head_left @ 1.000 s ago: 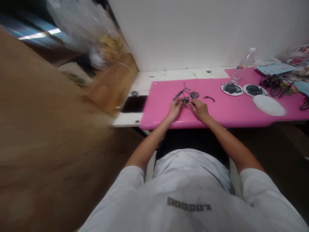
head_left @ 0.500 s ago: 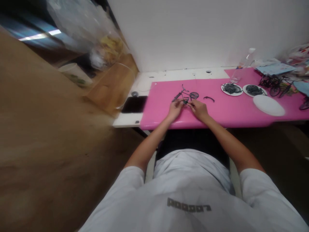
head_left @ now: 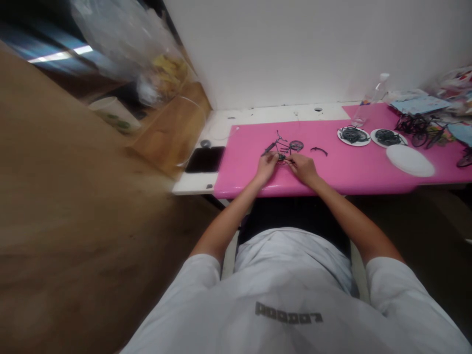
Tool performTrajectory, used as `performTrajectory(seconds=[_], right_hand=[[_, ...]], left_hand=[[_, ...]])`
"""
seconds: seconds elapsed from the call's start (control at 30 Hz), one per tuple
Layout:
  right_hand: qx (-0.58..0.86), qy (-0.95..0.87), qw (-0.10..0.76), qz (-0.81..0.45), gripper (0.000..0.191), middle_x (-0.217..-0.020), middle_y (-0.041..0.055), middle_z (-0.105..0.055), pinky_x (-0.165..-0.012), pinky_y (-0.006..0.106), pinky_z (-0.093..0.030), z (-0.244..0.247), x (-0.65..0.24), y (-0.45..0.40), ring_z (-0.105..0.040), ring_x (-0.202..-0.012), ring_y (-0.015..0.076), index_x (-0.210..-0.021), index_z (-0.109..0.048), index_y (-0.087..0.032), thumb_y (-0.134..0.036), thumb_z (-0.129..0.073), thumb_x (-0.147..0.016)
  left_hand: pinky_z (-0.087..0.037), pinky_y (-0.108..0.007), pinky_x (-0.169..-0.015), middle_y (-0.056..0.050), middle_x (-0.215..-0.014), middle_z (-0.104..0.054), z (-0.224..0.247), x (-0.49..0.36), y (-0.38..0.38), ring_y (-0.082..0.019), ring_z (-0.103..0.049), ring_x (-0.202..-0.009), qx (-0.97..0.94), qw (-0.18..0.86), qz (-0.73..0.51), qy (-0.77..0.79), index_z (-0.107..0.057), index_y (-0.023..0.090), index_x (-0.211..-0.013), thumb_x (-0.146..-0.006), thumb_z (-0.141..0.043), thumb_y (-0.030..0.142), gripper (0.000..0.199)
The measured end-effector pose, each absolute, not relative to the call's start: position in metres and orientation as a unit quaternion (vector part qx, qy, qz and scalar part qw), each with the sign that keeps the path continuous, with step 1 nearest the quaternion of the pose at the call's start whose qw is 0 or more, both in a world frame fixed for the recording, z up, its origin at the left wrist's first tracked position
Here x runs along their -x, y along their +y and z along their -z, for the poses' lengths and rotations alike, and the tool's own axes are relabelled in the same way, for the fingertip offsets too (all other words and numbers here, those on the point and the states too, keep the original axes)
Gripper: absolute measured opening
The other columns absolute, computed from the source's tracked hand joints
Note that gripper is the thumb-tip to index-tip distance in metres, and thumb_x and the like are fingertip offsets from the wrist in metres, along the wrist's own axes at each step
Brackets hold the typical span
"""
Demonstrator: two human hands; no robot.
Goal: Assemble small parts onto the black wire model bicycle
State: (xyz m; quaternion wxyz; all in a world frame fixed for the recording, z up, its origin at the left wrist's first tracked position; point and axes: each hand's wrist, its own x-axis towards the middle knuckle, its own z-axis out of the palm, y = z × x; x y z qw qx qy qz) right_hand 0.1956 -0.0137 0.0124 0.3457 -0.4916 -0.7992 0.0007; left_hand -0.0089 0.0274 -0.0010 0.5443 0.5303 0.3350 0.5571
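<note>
A small black model bicycle (head_left: pixel 279 145) is between my hands over the pink table cover, its handlebar pointing away from me and one wheel (head_left: pixel 296 145) to the right. My left hand (head_left: pixel 268 164) is closed on the near left part of the bicycle. My right hand (head_left: pixel 301 166) pinches at its near right side, fingertips almost meeting those of the left. What exactly sits between the fingertips is too small to make out. To the right of the bicycle lies a curved black part (head_left: pixel 319 150), touched by neither hand.
Two white plates (head_left: pixel 365 141) (head_left: pixel 404 143) hold black wheels and parts, with a blank white plate (head_left: pixel 411 161) nearer me. A clear bottle (head_left: pixel 363 110) stands behind them. More model bicycles (head_left: pixel 420 130) are piled at right. A dark flat object (head_left: pixel 205 160) lies at left.
The bicycle and both hands have shifted very slightly to the left and toward me. The hold looks the same, and the other things have stayed in place.
</note>
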Motion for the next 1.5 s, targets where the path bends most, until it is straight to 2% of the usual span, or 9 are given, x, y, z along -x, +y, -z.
performTrajectory(seconds=[0.17, 0.53, 0.73, 0.97, 1.2, 1.3, 1.4, 1.5], right_hand=[[0.491, -0.798, 0.348, 0.001, 0.045, -0.12, 0.0184, -0.089, -0.092, 0.043, -0.062, -0.01, -0.196, -0.012, -0.082, -0.107, 0.0335, -0.122, -0.085, -0.021, -0.049, -0.051, -0.121], [0.484, -0.811, 0.327, 0.018, 0.042, -0.12, 0.0188, -0.089, -0.094, 0.043, -0.062, -0.01, -0.194, -0.014, -0.083, -0.108, 0.0335, -0.121, -0.085, -0.02, -0.046, -0.052, -0.122], [0.486, -0.81, 0.329, 0.015, 0.041, -0.121, 0.0182, -0.088, -0.095, 0.042, -0.063, -0.009, -0.195, -0.014, -0.083, -0.109, 0.0331, -0.124, -0.086, -0.021, -0.046, -0.053, -0.122], [0.488, -0.806, 0.336, 0.005, 0.042, -0.122, 0.0176, -0.089, -0.096, 0.042, -0.062, -0.012, -0.195, -0.014, -0.083, -0.11, 0.0331, -0.123, -0.086, -0.022, -0.048, -0.053, -0.122], [0.489, -0.804, 0.338, -0.002, 0.038, -0.122, 0.0171, -0.089, -0.094, 0.041, -0.062, -0.014, -0.194, -0.016, -0.083, -0.109, 0.0323, -0.122, -0.086, -0.022, -0.045, -0.056, -0.121], [0.481, -0.802, 0.353, 0.007, 0.037, -0.121, 0.0168, -0.089, -0.093, 0.041, -0.062, -0.01, -0.195, -0.014, -0.083, -0.108, 0.0322, -0.123, -0.086, -0.021, -0.044, -0.057, -0.121], [0.472, -0.799, 0.372, 0.018, 0.036, -0.12, 0.0173, -0.089, -0.092, 0.04, -0.062, -0.006, -0.197, -0.011, -0.084, -0.106, 0.0321, -0.124, -0.086, -0.02, -0.044, -0.059, -0.121], [0.468, -0.799, 0.378, 0.019, 0.034, -0.121, 0.0168, -0.09, -0.092, 0.04, -0.063, -0.004, -0.198, -0.009, -0.084, -0.106, 0.0318, -0.124, -0.086, -0.02, -0.043, -0.061, -0.12]], left_hand=[[-0.068, -0.036, -0.097, -0.012, -0.108, -0.089, 0.0, 0.01, 0.027, -0.02, -0.084, -0.09, -0.525, 0.553, -0.555, 0.333, -0.085, 0.018, -0.106, -0.106, -0.084, 0.043, 0.026], [-0.069, -0.04, -0.105, -0.014, -0.115, -0.091, 0.001, 0.012, 0.027, -0.023, -0.086, -0.102, -0.497, 0.55, -0.563, 0.365, -0.088, 0.018, -0.104, -0.099, -0.082, 0.024, 0.01], [-0.067, -0.039, -0.112, -0.011, -0.114, -0.091, 0.001, 0.013, 0.03, -0.022, -0.086, -0.106, -0.476, 0.568, -0.571, 0.353, -0.089, 0.018, -0.102, -0.096, -0.073, 0.016, 0.017], [-0.068, -0.041, -0.108, -0.012, -0.111, -0.09, -0.001, 0.013, 0.026, -0.023, -0.086, -0.102, -0.492, 0.564, -0.564, 0.349, -0.089, 0.017, -0.103, -0.093, -0.075, 0.015, 0.017], [-0.071, -0.04, -0.098, -0.012, -0.109, -0.09, -0.001, 0.01, 0.026, -0.022, -0.084, -0.092, -0.488, 0.567, -0.562, 0.353, -0.087, 0.016, -0.104, -0.102, -0.075, 0.019, 0.012], [-0.07, -0.039, -0.1, -0.012, -0.115, -0.09, 0.0, 0.01, 0.027, -0.022, -0.085, -0.097, -0.502, 0.557, -0.563, 0.347, -0.087, 0.017, -0.107, -0.105, -0.076, 0.023, 0.013], [-0.069, -0.041, -0.105, -0.014, -0.12, -0.09, 0.002, 0.011, 0.027, -0.025, -0.085, -0.106, -0.522, 0.546, -0.563, 0.335, -0.088, 0.017, -0.11, -0.108, -0.08, 0.032, 0.017], [-0.068, -0.044, -0.109, -0.016, -0.124, -0.09, 0.006, 0.014, 0.03, -0.027, -0.085, -0.111, -0.538, 0.536, -0.563, 0.326, -0.087, 0.018, -0.112, -0.107, -0.085, 0.048, 0.031]])
